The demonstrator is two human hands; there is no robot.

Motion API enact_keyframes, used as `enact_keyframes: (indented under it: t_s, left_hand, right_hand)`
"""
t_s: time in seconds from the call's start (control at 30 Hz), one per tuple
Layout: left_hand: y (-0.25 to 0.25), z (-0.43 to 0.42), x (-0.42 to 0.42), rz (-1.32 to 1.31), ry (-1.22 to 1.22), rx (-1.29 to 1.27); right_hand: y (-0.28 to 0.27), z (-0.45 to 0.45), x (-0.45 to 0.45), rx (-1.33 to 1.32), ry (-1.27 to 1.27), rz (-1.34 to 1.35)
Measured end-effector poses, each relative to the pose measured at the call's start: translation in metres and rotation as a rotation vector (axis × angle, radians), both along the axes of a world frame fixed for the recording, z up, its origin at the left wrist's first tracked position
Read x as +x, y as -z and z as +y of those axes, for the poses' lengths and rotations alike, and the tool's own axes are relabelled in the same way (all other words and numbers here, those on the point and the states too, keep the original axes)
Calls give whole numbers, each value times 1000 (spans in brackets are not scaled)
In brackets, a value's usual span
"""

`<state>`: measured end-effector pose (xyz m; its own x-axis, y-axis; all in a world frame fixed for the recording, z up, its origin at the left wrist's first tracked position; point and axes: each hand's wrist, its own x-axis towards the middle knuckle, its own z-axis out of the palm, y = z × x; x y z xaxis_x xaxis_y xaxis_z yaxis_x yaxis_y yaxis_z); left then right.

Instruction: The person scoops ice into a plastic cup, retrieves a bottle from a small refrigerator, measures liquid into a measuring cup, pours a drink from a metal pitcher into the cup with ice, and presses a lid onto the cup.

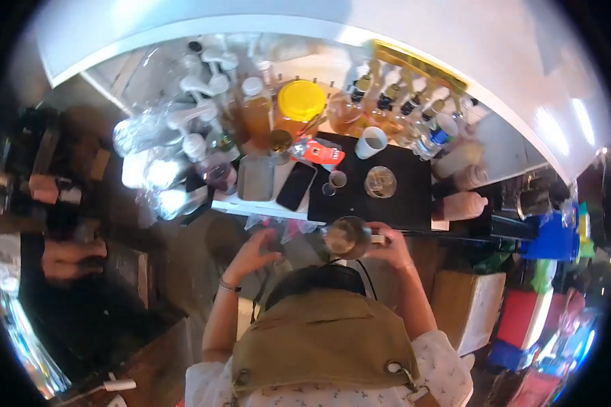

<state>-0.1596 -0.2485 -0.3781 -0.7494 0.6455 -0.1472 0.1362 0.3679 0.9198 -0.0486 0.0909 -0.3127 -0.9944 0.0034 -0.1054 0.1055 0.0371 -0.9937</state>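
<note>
My right hand (389, 248) is closed on the handle of a round jug (346, 237), held just in front of the counter. The jug is blurred, and its contents cannot be made out. My left hand (254, 252) is to the left of the jug, fingers apart and holding nothing. On the black mat (411, 211) beyond stand a clear glass (381, 182), a small jigger-like cup (334, 182) and a white paper cup (371, 143). A dark phone (297, 185) lies left of the mat's glass, with a red packet (317, 152) behind it.
Several spouted bottles (387, 102) line the back right. A yellow-lidded jar (301, 100) and pump bottles (217, 85) stand at the back left, near plastic-wrapped cups (159, 169). A pink bottle (463, 205) lies at the right. Another person's arm (75, 258) shows at far left.
</note>
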Motion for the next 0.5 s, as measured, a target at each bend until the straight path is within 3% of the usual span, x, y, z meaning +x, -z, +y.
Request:
enact_keyframes:
  t_s: [0.1,0.27,0.33,0.4,0.5]
  left_hand:
    - [-1,66,-5,-66,161,33]
    - [30,201,6,-16,129,134]
    - [53,248,4,57,56,172]
    - [71,290,2,162,-176,253]
    - [78,328,-4,150,-345,247]
  right_hand:
    - [3,46,39,-7,248,-33]
    - [11,115,63,-34,545,-15]
    - [33,154,63,-27,527,35]
    - [47,184,60,70,419,130]
    - [51,215,41,10,323,217]
